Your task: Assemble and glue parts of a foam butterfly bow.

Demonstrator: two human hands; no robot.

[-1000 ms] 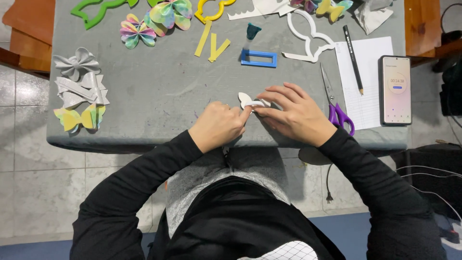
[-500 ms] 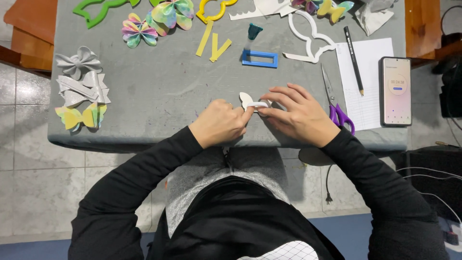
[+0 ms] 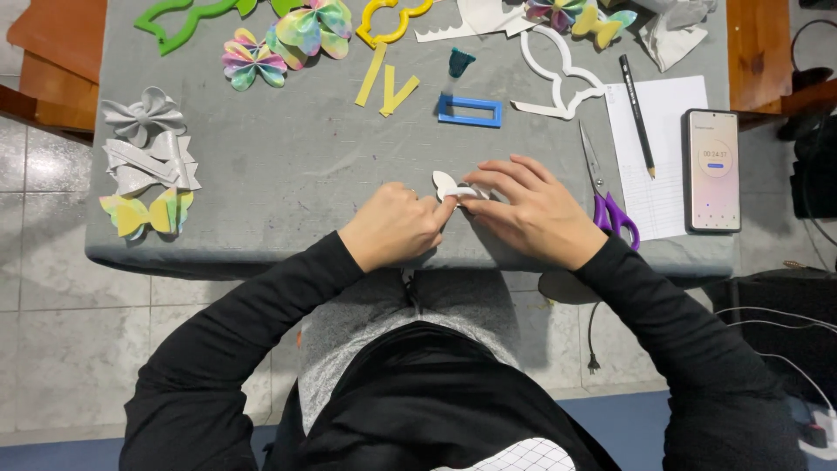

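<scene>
Hands meet at the table (image 3: 288,174) edge: left hand (image 3: 392,225) and right hand (image 3: 532,209) both pinch 1 small white bow piece (image 3: 449,185), purple scissors (image 3: 610,205) just beside

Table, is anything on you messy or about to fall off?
Mostly tidy. One thing stands out: the scissors lie with their purple handles right at the near edge of the table, beside the right hand. Both hands pinch a small white piece; the left hand is beside it. Nothing looks spilled or torn.
</scene>
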